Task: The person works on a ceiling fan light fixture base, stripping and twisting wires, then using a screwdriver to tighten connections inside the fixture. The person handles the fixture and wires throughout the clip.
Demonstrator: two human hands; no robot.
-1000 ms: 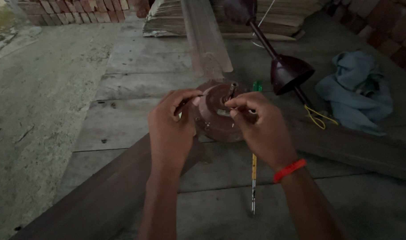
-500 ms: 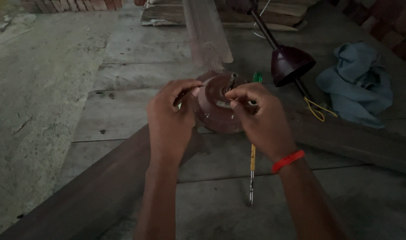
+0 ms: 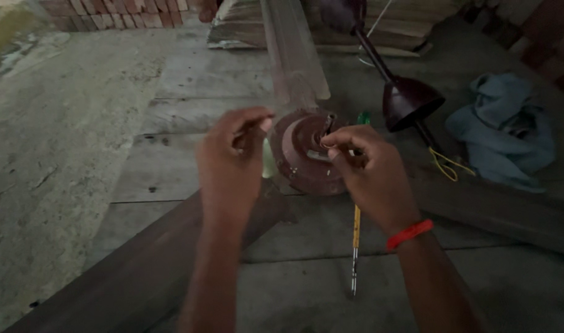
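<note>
Brown round fan motor housing [image 3: 303,154] at frame centre; left hand [image 3: 232,163] and right hand [image 3: 371,172] pinch small parts over it, too small to tell

fan motor hub [image 3: 306,151] | round, reddish-brown | flat on concrete floor, blades attached
</note>
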